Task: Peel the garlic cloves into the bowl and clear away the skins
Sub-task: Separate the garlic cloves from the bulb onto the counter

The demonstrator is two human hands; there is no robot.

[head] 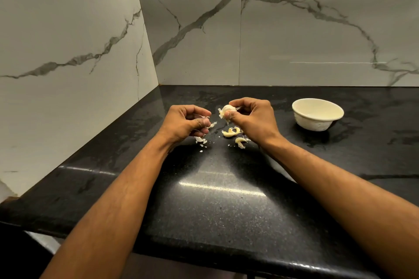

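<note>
Your marble-look wall (68,29) fills the far and left of the view, and a fitting high on it is cut off by the top edge, so what it is stays unclear. Below it the black countertop (215,199) runs from the far corner to the near rim, glossy enough that reflections blur its surface.

Both your forearms come in from the near edge and meet over the middle of the counter. Your bowl (317,113) stands on the counter to the right of your hands, well apart from them; its near inner wall is hidden by its own rim, so you cannot tell whether any clove lies inside.

Your right hand (251,118) is raised just above the counter, fingers curled round a garlic clove (227,110), thumb pressed on its near side, with loose skin hanging off it. Most of the clove is covered by the fingers.

Your left hand (188,121) sits just left of it, apart from it, fingers curled, thumb and fingertips pinching a thin skin scrap (212,124); how much it holds inside the palm is hidden.

On the counter below your hands lie peel pieces (231,132), partly covered by your right wrist, and small skin flakes (201,140) under your left hand.
</note>
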